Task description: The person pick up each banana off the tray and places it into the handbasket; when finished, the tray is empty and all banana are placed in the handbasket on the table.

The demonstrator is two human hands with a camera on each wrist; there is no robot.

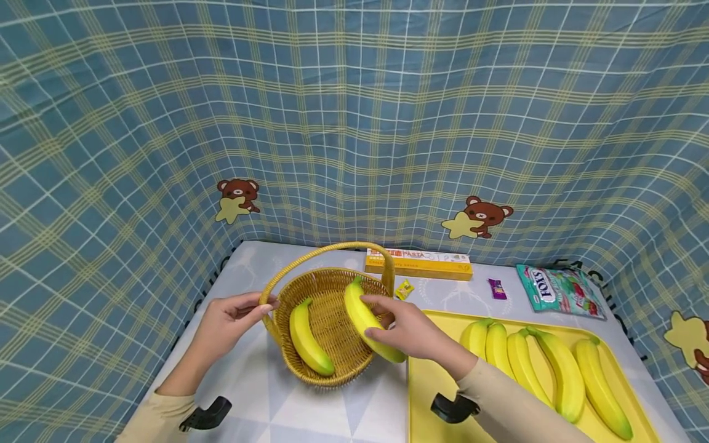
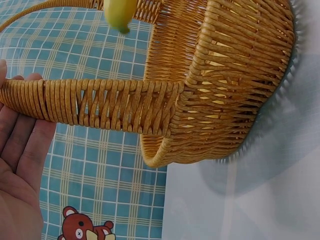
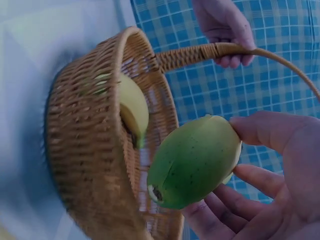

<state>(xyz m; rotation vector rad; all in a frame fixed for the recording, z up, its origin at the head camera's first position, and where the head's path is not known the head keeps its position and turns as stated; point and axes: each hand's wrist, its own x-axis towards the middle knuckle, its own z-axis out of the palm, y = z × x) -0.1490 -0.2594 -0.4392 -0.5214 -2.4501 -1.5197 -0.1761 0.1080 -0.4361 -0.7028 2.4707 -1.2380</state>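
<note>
A wicker basket [image 1: 327,375] with a tall hoop handle stands on the table, and one banana [image 1: 308,341] lies inside it on the left. My left hand [image 1: 228,320] pinches the left side of the handle between thumb and fingers. Over the basket's right rim, my right hand [image 1: 407,326] grips a second banana [image 1: 362,314]. Seen from the right wrist, this banana [image 3: 192,162] points its greenish end at the camera, held between thumb and fingers. In the left wrist view the handle [image 2: 110,105] passes across the fingers of the left hand [image 2: 22,165].
Several bananas [image 1: 559,369] lie on a yellow tray [image 1: 443,394] at the right. Behind are a pasta box [image 1: 418,266], a yellow-wrapped candy [image 1: 405,289], a purple-wrapped candy [image 1: 496,289] and a teal candy bag [image 1: 559,292]. A plaid curtain [image 1: 354,154] encloses the table.
</note>
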